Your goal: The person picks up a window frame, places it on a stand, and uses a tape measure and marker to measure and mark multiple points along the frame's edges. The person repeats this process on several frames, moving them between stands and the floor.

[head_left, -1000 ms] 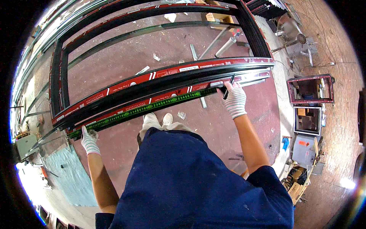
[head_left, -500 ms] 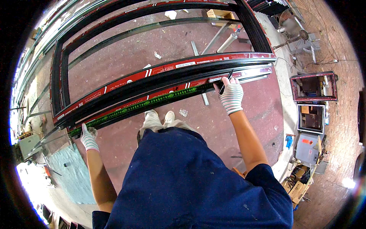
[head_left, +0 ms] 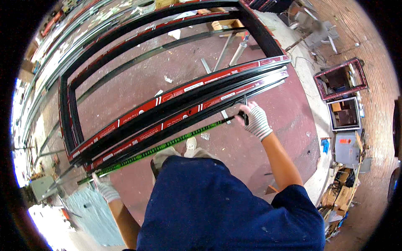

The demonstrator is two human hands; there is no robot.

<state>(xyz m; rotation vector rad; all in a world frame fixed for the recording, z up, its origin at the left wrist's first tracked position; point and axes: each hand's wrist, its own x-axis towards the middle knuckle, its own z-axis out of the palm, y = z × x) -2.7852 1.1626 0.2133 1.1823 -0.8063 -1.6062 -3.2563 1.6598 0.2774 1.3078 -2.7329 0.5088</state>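
A green tape measure blade (head_left: pixel 163 145) with black markings stretches between my hands, just on my side of a black frame bar with red printed film (head_left: pixel 171 121). My left hand (head_left: pixel 106 189), in a striped knit glove, grips the blade near its left end; a short piece sticks out past the fingers. My right hand (head_left: pixel 256 120), gloved alike, is closed at the blade's other end around a dark object. A slim dark stick stands up from those fingers, its kind unclear.
The large black frame (head_left: pixel 67 113) spans the space ahead of me. A white-grey tube (head_left: pixel 238 54) and a cardboard box (head_left: pixel 226 25) lie beyond. Smaller framed units (head_left: pixel 343 113) and a grey case (head_left: pixel 347 146) line the right side. A pale green sheet (head_left: pixel 94 213) lies at lower left.
The tape blade has come away from the frame bar towards me. Both hands have moved nearer my body with it, and the view has turned slightly.
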